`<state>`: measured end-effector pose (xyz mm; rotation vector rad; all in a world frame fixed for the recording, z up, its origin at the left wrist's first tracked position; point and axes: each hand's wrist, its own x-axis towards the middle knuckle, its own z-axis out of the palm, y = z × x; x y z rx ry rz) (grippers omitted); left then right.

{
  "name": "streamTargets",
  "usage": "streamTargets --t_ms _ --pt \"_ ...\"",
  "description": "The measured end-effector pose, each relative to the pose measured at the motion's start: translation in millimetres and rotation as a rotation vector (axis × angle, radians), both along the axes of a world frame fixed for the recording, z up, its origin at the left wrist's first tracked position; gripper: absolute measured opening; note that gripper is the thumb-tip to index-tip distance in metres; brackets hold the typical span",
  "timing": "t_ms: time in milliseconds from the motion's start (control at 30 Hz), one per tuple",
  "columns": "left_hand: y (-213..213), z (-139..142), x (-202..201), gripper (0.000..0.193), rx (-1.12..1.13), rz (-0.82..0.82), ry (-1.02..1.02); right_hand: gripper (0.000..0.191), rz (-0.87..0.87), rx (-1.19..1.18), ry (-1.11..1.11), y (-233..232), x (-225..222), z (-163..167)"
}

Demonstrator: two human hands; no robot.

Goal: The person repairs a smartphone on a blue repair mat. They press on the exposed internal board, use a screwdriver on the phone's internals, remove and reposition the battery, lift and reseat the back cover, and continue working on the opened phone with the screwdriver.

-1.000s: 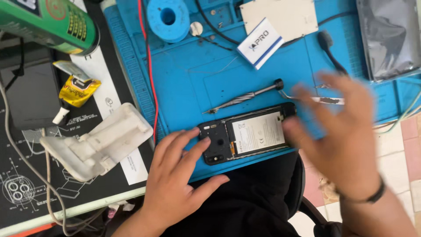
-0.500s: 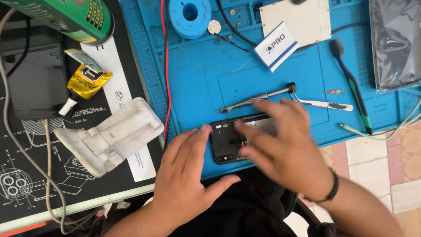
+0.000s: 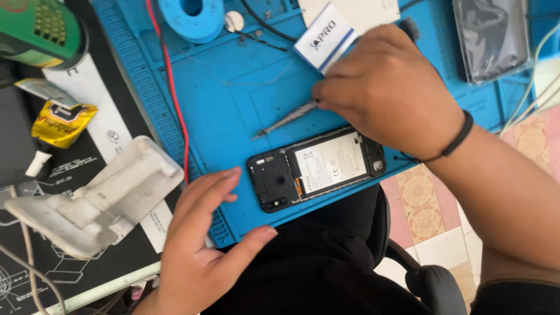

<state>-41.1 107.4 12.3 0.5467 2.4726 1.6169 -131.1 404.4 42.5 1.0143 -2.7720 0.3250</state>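
The right hand (image 3: 391,87) has its grip pinched together on the handle of a slim metal screwdriver (image 3: 286,119) lying on the blue mat (image 3: 227,87), just beyond the opened phone (image 3: 318,169). The tool looks light, stiff and prone to roll, best taken at the handle. The left hand (image 3: 204,239) rests open at the mat's near edge, just left of the phone.

Opened phone (image 3: 318,169) is lying on the mat (image 3: 233,99) at its near edge. Screwdriver (image 3: 286,121) is lying just far of it. Plastic holder (image 3: 96,198) is sitting left of the mat on the worktop (image 3: 76,274). Solder spool (image 3: 191,17) is sitting at the mat's far side, a small card (image 3: 324,38) to its right.
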Motion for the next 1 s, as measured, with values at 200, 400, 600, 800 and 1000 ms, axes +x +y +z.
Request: streamTargets --t_ms 200,400,600,800,1000 --pt "-6 -4 3 0.061 0.065 0.048 0.028 0.019 0.025 -0.079 -0.008 9 7 -9" --pt "4 -7 7 0.053 0.162 0.068 0.005 0.017 0.040 -0.045 0.038 -2 10 -4" --pt "10 13 -4 0.035 0.027 0.147 0.154 0.019 0.033 -0.253 -0.106 8 28 22" --pt "22 29 -15 0.028 -0.062 0.106 0.317 0.020 -0.029 -0.401 -0.214 11 61 32" --pt "25 41 -21 0.024 -0.017 0.050 0.367 0.022 -0.055 -0.453 -0.204 -1 70 35"
